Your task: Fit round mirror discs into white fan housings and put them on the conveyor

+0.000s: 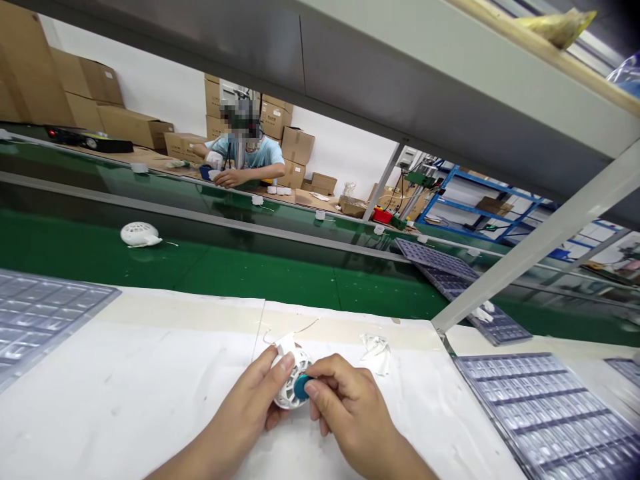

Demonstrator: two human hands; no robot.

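Observation:
My left hand [260, 390] is closed round a small white fan housing [286, 396] with a slotted round grille, held just above the white table. Thin wires stick out from its top. At the centre of the grille sits a teal disc [301, 387]. The thumb and fingers of my right hand [345, 400] pinch the disc's right edge. Whether the disc is fixed to the grille or only pressed against it, I cannot tell. A crumpled white piece of paper or plastic [376, 353] lies beyond my right hand.
Another white fan housing [140, 235] lies on the green conveyor belt [240, 267]. Clear plastic trays [555, 407] are at right and left. A slanted white post [530, 247] rises at the right, under an overhead shelf [400, 73]. Across the belt a co-worker [260, 157] handles parts.

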